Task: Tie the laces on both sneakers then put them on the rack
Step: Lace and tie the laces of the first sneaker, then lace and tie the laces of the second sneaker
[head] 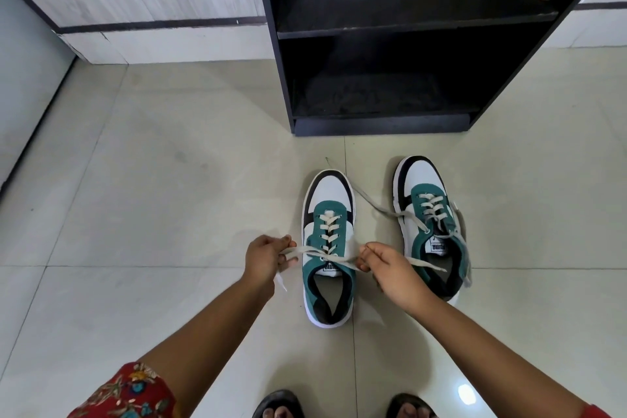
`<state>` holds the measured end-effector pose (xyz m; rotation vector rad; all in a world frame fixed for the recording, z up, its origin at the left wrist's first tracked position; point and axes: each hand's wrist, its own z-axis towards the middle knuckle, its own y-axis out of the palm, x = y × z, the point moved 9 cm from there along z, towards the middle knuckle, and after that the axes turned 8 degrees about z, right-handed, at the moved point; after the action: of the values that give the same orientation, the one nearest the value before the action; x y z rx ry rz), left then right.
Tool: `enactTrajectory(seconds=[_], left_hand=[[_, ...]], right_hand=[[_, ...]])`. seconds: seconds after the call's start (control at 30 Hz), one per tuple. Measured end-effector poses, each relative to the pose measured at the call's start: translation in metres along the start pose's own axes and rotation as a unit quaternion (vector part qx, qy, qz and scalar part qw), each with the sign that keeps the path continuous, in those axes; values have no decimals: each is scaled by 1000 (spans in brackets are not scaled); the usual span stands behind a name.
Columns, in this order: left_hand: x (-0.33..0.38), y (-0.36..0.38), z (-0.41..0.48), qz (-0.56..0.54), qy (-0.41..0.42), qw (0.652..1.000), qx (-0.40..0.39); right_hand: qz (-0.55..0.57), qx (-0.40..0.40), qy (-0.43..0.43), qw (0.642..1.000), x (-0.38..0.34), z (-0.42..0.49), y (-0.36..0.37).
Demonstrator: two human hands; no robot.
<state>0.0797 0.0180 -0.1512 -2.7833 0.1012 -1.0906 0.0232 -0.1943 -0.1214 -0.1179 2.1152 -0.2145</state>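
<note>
Two white, teal and black sneakers stand side by side on the tiled floor, toes toward a black rack point(380, 127). The left sneaker point(328, 214) has its off-white laces crossed over the tongue. My left hand point(268, 258) pinches one lace end to the left of the shoe. My right hand point(390, 268) pinches the other lace end to its right, and the lace runs taut between the two hands. The right sneaker point(429, 200) has loose laces trailing over both sides onto the floor.
The rack's two dark shelves hold nothing and open toward me, just beyond the sneakers. A pale wall with a dark stripe point(159, 24) runs behind on the left. My sandalled feet point(278, 405) show at the bottom edge.
</note>
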Motion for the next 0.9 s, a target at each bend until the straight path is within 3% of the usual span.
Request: enactTrajectory(seconds=[0.1, 0.2, 0.27, 0.33, 0.4, 0.53, 0.73, 0.9], left_hand=[[-7, 4, -13, 60, -16, 998, -30], [-2, 13, -26, 93, -11, 993, -75], [5, 21, -33, 125, 7, 986, -109], [9, 29, -41, 205, 36, 968, -140], [7, 41, -48, 271, 71, 945, -167], [23, 38, -48, 254, 123, 953, -107], [53, -3, -35, 256, 129, 957, -32], [59, -15, -28, 295, 131, 945, -53]], right_hand=[[19, -10, -2, 1000, -2, -3, 0], [144, 3, -10, 990, -4, -8, 0], [77, 22, -27, 996, -6, -11, -2], [-50, -8, -3, 999, 3, -12, 8], [-87, -38, 38, 995, 13, -14, 18], [-43, -22, 44, 998, 5, -12, 26], [-36, -59, 7, 998, -35, 8, 61], [-37, -112, 6, 993, -39, 7, 80]])
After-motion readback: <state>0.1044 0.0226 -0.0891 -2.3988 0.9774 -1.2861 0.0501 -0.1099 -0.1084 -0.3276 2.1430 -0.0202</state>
